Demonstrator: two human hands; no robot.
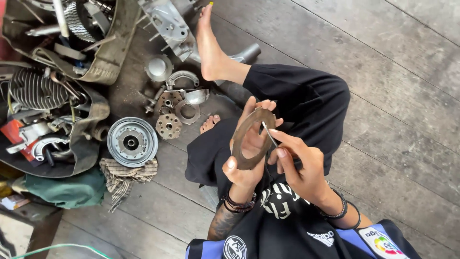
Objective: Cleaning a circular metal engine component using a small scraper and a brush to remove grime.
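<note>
My left hand [247,165] holds a brown, ring-shaped clutch plate [241,139] upright in front of my lap, thumb on its lower rim and fingers behind it. With my right hand [299,165] I pinch a thin metal tool [269,134] whose tip rests against the plate's upper right edge. I sit cross-legged on a wooden plank floor in black trousers, with my bare foot [209,45] stretched out ahead.
A round silver clutch drum [132,141] lies on the floor to the left, beside a checked rag [123,177]. Small discs, rings and a hub [169,126] are scattered near it. A finned engine cylinder [33,88] and other engine parts fill the upper left.
</note>
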